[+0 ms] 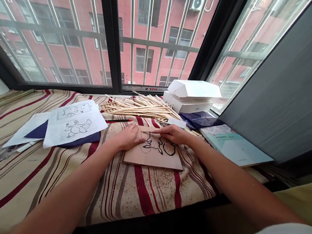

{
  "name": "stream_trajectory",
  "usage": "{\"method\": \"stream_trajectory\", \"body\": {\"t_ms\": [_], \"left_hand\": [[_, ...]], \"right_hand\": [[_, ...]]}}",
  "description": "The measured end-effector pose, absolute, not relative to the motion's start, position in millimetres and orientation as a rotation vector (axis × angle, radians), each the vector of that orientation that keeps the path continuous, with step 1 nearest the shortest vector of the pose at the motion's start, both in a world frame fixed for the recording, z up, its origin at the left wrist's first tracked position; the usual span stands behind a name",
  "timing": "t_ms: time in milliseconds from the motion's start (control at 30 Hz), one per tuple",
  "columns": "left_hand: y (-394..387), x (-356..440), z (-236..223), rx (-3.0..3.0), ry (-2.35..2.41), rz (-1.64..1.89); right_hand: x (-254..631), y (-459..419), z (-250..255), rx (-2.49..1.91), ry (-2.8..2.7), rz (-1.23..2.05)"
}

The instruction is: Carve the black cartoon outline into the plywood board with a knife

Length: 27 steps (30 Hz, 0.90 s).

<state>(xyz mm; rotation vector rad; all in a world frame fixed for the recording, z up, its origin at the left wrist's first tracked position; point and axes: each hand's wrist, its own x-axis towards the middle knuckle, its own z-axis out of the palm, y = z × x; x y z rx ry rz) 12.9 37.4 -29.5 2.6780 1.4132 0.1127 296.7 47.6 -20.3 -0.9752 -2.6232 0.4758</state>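
Looks like line work on a wooden board (pixel 155 161): a thin dark pen or stylus (pixel 146 132) is pinched in a narrow grip by the right hand (pixel 173 134), its tip seemingly just above the black cartoon outline (pixel 159 146), though the exact contact can't be made out. The board is pinned by the left hand (pixel 128 137), fingers flat and close together on its upper left corner. It lies skewed near the middle of a striped cloth (pixel 125 195) covering the window ledge. Going by that setup, the next stroke seems to call for the board being kept steady and the tip being kept on the line. Plenty of open cloth is left toward the near edge and the left. Room is tighter toward the far edge, where a red pencil (pixel 118 120) and a bundle of thin wooden sticks (pixel 141 109) lie, with printed cartoon sheets (pixel 73 122) off to the left and a pale blue booklet (pixel 232 147) at the right end.
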Motion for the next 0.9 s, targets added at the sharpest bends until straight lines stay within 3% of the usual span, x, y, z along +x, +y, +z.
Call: {"method": "stream_trajectory", "body": {"t_ms": [900], "left_hand": [[37.9, 6.8, -23.9, 2.649, 1.319, 0.114]], "right_hand": [[301.6, 47.7, -25.0, -0.828, -2.727, 0.103]]}}
